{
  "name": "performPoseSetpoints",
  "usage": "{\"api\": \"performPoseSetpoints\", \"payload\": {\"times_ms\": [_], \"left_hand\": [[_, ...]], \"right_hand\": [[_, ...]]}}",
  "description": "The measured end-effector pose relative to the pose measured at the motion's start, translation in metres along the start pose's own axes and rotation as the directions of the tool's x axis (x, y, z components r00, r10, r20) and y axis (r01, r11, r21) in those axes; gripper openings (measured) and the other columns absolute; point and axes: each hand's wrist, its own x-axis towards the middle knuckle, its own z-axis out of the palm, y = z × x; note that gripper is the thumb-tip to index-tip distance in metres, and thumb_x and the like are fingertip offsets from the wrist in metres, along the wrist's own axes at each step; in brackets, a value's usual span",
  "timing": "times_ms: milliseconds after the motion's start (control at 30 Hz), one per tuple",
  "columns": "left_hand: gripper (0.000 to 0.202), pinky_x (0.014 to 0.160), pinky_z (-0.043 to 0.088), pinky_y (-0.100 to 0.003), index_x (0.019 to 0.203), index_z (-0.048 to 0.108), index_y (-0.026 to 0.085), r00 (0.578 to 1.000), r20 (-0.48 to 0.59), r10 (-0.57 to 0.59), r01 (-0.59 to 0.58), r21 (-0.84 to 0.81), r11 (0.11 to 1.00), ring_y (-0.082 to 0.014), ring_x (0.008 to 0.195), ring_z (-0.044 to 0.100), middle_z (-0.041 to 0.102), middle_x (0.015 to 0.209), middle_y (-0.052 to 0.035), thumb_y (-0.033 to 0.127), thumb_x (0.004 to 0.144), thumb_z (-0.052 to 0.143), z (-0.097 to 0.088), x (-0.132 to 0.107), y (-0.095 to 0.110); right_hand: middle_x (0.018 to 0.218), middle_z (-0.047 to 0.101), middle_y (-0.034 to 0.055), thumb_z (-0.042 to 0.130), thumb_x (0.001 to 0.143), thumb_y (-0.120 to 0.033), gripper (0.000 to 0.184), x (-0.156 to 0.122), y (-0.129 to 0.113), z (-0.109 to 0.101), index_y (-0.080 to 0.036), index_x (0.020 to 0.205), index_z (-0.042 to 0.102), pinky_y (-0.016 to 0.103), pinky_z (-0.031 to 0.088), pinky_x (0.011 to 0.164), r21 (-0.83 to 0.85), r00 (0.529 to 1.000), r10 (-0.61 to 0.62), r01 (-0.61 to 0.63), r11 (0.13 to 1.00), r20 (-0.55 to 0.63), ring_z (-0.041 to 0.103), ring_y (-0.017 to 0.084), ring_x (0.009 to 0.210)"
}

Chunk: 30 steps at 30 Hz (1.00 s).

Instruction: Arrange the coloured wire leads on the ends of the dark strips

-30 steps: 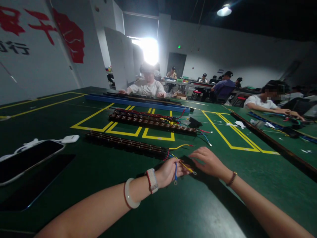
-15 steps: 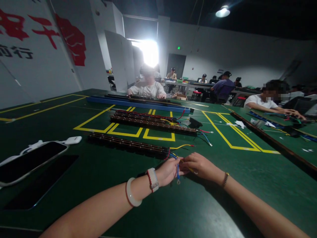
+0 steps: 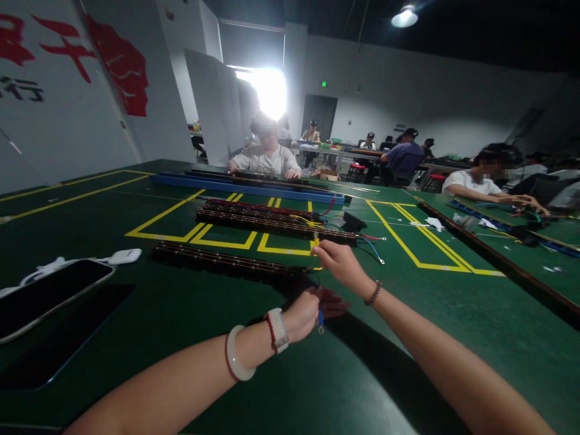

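Observation:
My left hand is closed on a bundle of thin wires at the right end of the nearest long dark strip; a blue wire with a ring terminal hangs below its fingers. My right hand is raised a little farther out, pinching a yellow wire and holding it up above the strip's end. Two more dark strips with red, yellow and blue leads lie beyond, inside yellow floor-tape boxes on the green table.
A dark phone with a white cable and charger lies at the left. A long blue rail crosses the far side, where a person sits working. More people work at tables to the right.
My right hand has let go beside the left, moved up and away from me, and now lifts the yellow wire. The left hand stays on the wire bundle.

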Motion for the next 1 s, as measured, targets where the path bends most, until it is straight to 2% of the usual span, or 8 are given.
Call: {"api": "performPoseSetpoints", "payload": {"times_ms": [133,333,433,533,667,800,900,1000], "left_hand": [[0.017,0.089,0.047,-0.046,0.077,0.054,0.012,0.998,0.069,0.012,-0.009,-0.045,0.999,-0.0218,0.078,0.068,0.069,0.075,-0.0109,0.018,0.089,0.043,-0.005,0.0,0.0],[0.016,0.091,0.045,-0.044,0.078,0.058,0.012,0.994,0.109,-0.025,0.031,-0.051,0.998,-0.0212,0.084,0.067,0.069,0.077,-0.0104,0.017,0.087,0.045,-0.006,0.005,-0.001],[0.013,0.089,0.046,-0.042,0.077,0.057,0.012,0.994,0.1,-0.038,0.046,-0.074,0.996,-0.0212,0.084,0.067,0.069,0.081,-0.0114,0.015,0.085,0.047,-0.006,0.006,0.0],[0.017,0.087,0.048,-0.042,0.075,0.056,0.012,0.996,0.067,-0.056,0.062,-0.091,0.994,-0.0217,0.081,0.068,0.069,0.078,-0.012,0.017,0.087,0.046,-0.005,0.004,0.001],[0.023,0.086,0.049,-0.041,0.076,0.053,0.011,0.997,0.006,-0.075,0.075,-0.093,0.993,-0.0219,0.08,0.069,0.068,0.079,-0.0135,0.016,0.091,0.037,-0.002,0.002,0.004],[0.017,0.087,0.048,-0.04,0.08,0.049,0.011,0.998,0.0,-0.058,0.058,-0.045,0.997,-0.0201,0.079,0.068,0.067,0.084,-0.0147,0.014,0.091,0.037,0.0,0.002,0.002],[0.012,0.088,0.047,-0.041,0.083,0.047,0.012,1.0,-0.007,-0.019,0.019,0.003,1.0,-0.0195,0.081,0.067,0.065,0.086,-0.0148,0.019,0.091,0.042,0.001,0.001,0.0],[0.01,0.083,0.049,-0.038,0.084,0.046,0.013,0.999,-0.022,-0.041,0.044,0.134,0.99,-0.0177,0.079,0.066,0.064,0.084,-0.0113,0.022,0.09,0.045,0.002,-0.003,0.004]], "right_hand": [[0.063,0.057,0.0,0.043,0.093,-0.036,0.03,0.042,-0.034,0.032,-0.017,0.075,0.058,0.022,0.025,0.052,-0.18,0.971,-0.163,0.195,0.964,0.177,0.046,0.009,0.055],[0.071,0.062,0.0048,0.042,0.094,-0.031,0.027,0.058,-0.039,0.075,-0.016,0.079,0.06,0.024,0.028,0.055,-0.251,0.931,-0.132,0.225,0.942,0.339,0.052,0.013,0.061],[0.075,0.063,0.0044,0.046,0.092,-0.032,0.025,0.057,-0.034,0.07,-0.016,0.083,0.062,0.022,0.031,0.056,-0.158,0.924,-0.15,0.217,0.963,0.352,0.053,0.012,0.063],[0.077,0.064,0.0027,0.049,0.091,-0.036,0.025,0.055,-0.031,0.047,-0.016,0.095,0.064,0.02,0.034,0.057,-0.009,0.919,-0.171,0.186,0.982,0.356,0.053,0.01,0.063],[0.076,0.063,0.0004,0.045,0.092,-0.037,0.028,0.044,-0.016,0.014,-0.017,0.099,0.063,0.02,0.038,0.058,0.071,0.969,-0.097,0.082,0.994,0.229,0.053,0.01,0.062],[0.081,0.063,0.0036,0.047,0.091,-0.032,0.024,0.011,0.026,0.003,-0.018,0.099,0.063,0.024,0.041,0.063,-0.082,0.998,-0.05,0.053,0.995,0.037,0.056,0.014,0.07],[0.093,0.064,0.0072,0.052,0.089,-0.028,0.022,-0.018,0.059,0.01,-0.021,0.105,0.064,0.031,0.041,0.076,-0.277,0.991,-0.121,0.131,0.952,0.054,0.056,0.018,0.087],[0.095,0.065,0.0067,0.052,0.089,-0.029,0.021,-0.036,0.079,0.017,-0.024,0.105,0.066,0.033,0.038,0.081,-0.373,0.984,-0.144,0.174,0.911,0.109,0.056,0.019,0.091]]}}
